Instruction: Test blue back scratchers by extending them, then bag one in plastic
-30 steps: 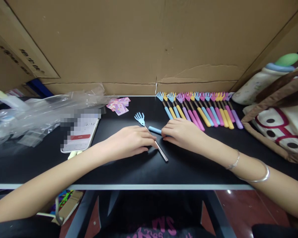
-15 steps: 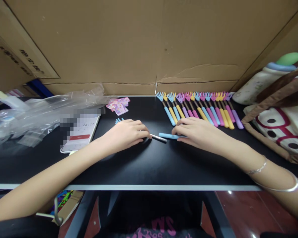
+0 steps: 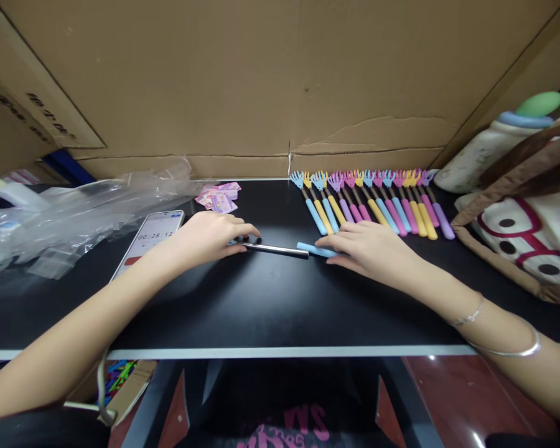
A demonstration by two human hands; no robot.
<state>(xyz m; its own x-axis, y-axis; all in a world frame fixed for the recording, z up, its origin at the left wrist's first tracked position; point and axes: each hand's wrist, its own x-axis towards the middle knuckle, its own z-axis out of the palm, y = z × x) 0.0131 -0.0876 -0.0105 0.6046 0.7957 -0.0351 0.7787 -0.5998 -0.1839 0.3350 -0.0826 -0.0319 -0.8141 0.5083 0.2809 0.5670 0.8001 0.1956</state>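
Above the middle of the desk, my left hand (image 3: 213, 238) pinches one end of a back scratcher's silver metal rod (image 3: 280, 250). A bit of blue shows at its fingertips; the claw head is mostly hidden by the hand. The rod's bare end points right, close to the end of a light blue handle sleeve (image 3: 313, 249) but apart from it. My right hand (image 3: 364, 249) grips that sleeve between thumb and fingers. Beyond the right hand lies a row of finished-looking back scratchers (image 3: 378, 202) with blue, yellow, pink and purple handles.
Purple-pink cards (image 3: 218, 196) lie at the back. Clear plastic bags (image 3: 93, 202) and a phone (image 3: 155, 233) with a timer are at left. A fabric bag (image 3: 518, 242) and a bottle (image 3: 490, 152) stand right. Cardboard (image 3: 191, 81) walls the back of the black desk (image 3: 270, 311).
My left hand has shifted left along the rod, and more of the metal now shows. My right hand stays nearly in place with the blue sleeve.
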